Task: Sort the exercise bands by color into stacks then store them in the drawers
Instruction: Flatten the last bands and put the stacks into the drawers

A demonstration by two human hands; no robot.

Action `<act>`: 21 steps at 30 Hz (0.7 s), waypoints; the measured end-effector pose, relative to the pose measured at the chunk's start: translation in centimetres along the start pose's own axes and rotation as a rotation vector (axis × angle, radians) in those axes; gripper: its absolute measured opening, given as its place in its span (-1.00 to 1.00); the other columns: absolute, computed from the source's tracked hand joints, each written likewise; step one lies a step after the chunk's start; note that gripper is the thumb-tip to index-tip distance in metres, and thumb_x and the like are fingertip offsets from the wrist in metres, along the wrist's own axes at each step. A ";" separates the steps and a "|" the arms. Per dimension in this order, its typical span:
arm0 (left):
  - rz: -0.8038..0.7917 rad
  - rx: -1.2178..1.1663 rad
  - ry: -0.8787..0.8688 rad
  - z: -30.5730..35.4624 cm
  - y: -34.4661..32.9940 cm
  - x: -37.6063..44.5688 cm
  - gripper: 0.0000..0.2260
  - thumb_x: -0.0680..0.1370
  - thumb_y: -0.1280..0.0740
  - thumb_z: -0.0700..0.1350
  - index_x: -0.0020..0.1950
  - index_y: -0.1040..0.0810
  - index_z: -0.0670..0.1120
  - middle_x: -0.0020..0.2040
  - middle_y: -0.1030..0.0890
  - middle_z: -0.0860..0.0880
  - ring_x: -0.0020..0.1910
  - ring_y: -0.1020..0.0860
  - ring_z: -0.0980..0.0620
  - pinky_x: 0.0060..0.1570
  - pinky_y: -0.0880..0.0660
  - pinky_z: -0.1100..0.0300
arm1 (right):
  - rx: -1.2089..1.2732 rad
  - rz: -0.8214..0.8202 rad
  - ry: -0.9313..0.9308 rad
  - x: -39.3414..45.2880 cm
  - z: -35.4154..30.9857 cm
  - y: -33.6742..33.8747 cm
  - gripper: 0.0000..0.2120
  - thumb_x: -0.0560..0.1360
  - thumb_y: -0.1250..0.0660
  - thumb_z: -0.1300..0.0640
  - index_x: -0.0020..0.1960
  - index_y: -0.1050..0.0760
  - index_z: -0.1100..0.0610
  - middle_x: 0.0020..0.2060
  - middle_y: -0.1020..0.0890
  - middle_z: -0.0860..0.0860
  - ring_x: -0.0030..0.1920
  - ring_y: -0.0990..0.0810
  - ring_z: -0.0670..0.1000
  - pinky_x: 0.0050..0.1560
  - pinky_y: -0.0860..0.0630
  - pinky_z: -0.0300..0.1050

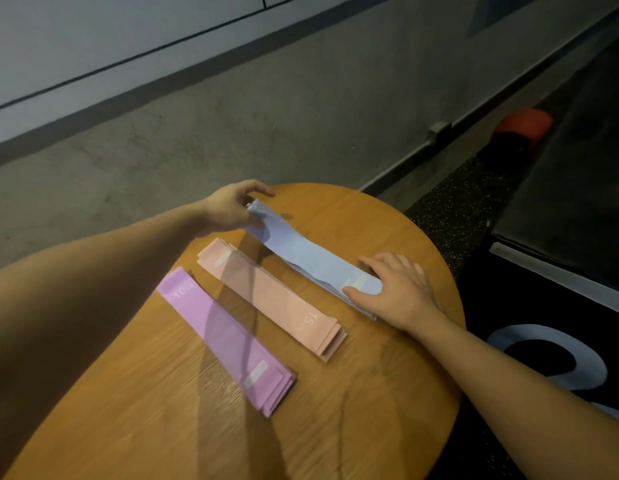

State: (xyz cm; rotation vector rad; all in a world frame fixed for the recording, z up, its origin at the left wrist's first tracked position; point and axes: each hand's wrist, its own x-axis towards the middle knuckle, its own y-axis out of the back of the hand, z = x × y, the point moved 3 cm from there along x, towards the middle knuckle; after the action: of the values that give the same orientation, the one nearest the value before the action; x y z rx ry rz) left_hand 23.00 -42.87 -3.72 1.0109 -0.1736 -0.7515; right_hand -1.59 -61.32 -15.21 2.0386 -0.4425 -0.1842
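Blue stack [311, 259] — near end hidden under right hand [398, 289].

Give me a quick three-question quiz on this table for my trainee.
1. True or false: both hands are on the blue stack.
2. Which stack lies between the other two? A purple B peach C blue
3. Fill in: the left hand holds the blue stack's far end, while the right hand lies flat on its ____ end.

Key: 1 true; 2 B; 3 near. All stacks lie on the round wooden table.
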 end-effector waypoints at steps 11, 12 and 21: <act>0.210 -0.012 -0.241 -1.1 2.8 -9.9 -0.64 0.45 -0.54 -0.29 0.00 -0.58 0.15 -0.04 -0.68 0.11 -0.16 -0.60 0.33 -0.02 -0.51 0.36 | -0.023 -0.119 -0.015 -0.7 -0.9 0.9 -0.40 0.46 -0.19 -0.46 0.37 -0.45 -0.16 0.32 -0.39 -0.15 0.33 -0.29 -0.04 0.25 -0.18 -0.06; 0.235 -0.001 -0.257 -1.2 2.8 -10.9 -0.65 0.46 -0.53 -0.27 -0.01 -0.56 0.17 -0.05 -0.68 0.10 -0.14 -0.60 0.29 -0.01 -0.52 0.32 | -0.011 -0.133 -0.025 -0.8 -1.1 1.1 -0.43 0.47 -0.21 -0.44 0.34 -0.46 -0.15 0.33 -0.39 -0.15 0.34 -0.30 -0.03 0.27 -0.18 -0.05; 0.363 -0.082 -0.234 -4.1 1.5 -18.4 -0.70 0.46 -0.54 -0.21 -0.03 -0.49 0.09 -0.03 -0.65 0.23 -0.05 -0.63 0.24 0.03 -0.56 0.11 | 0.324 -0.170 -0.039 -3.5 -3.8 3.7 -0.72 0.42 -0.52 -0.16 -0.10 -0.48 -0.05 -0.24 -0.65 -0.06 -0.24 -0.64 -0.04 -0.14 -0.61 0.05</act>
State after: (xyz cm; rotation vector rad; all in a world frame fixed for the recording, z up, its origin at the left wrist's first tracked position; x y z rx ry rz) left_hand 11.97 -27.69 -1.03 0.7823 -0.5105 -0.5370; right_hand -4.43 -58.46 -10.32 2.3962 -0.3388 -0.2698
